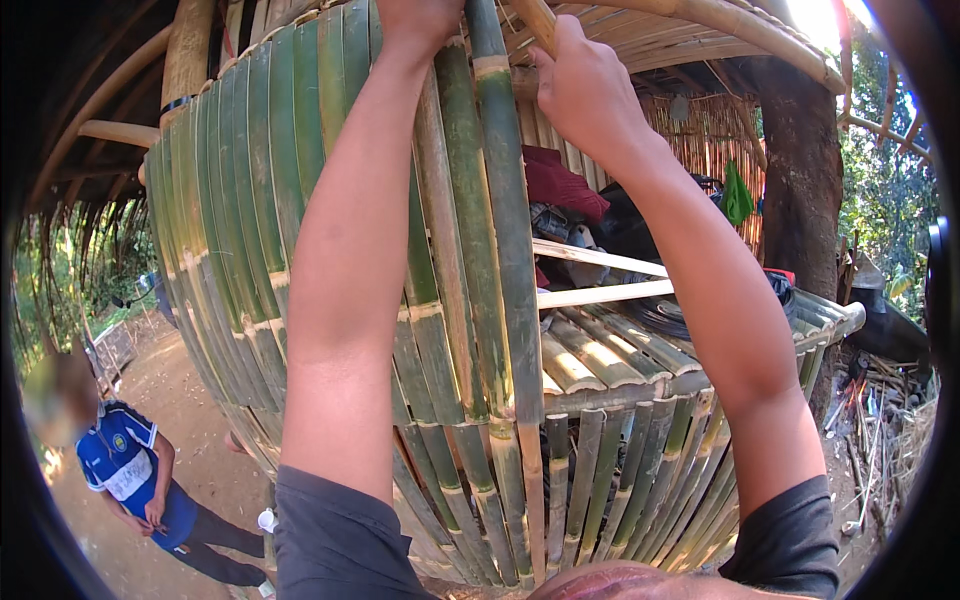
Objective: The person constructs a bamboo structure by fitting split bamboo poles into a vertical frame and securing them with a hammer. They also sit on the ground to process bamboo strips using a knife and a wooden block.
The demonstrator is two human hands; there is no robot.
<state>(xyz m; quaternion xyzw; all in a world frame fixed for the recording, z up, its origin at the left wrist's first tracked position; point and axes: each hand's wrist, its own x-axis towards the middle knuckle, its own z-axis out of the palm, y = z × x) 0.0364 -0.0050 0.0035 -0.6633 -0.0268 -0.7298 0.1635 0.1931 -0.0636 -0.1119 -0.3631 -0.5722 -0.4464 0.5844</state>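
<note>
Both my arms reach up to the top of a wall of upright green split-bamboo slats [300, 110]. My left hand [418, 18] is by the upper end of the slats, close to a dark green bamboo slat [505, 190] standing at the wall's corner; its fingers are cut off by the picture's upper edge. Just right of that slat, my right hand [588, 92] is closed round a light wooden handle [535, 22]. Whatever is at the handle's far end lies out of view.
A bamboo platform [590, 360] to the right bears black coiled cable [660, 318] and two pale wooden strips [605, 294]. Dark red cloth [565, 185] lies behind. A dark post [800, 180] rises at right. At lower left stands a person in a blue shirt [125, 450].
</note>
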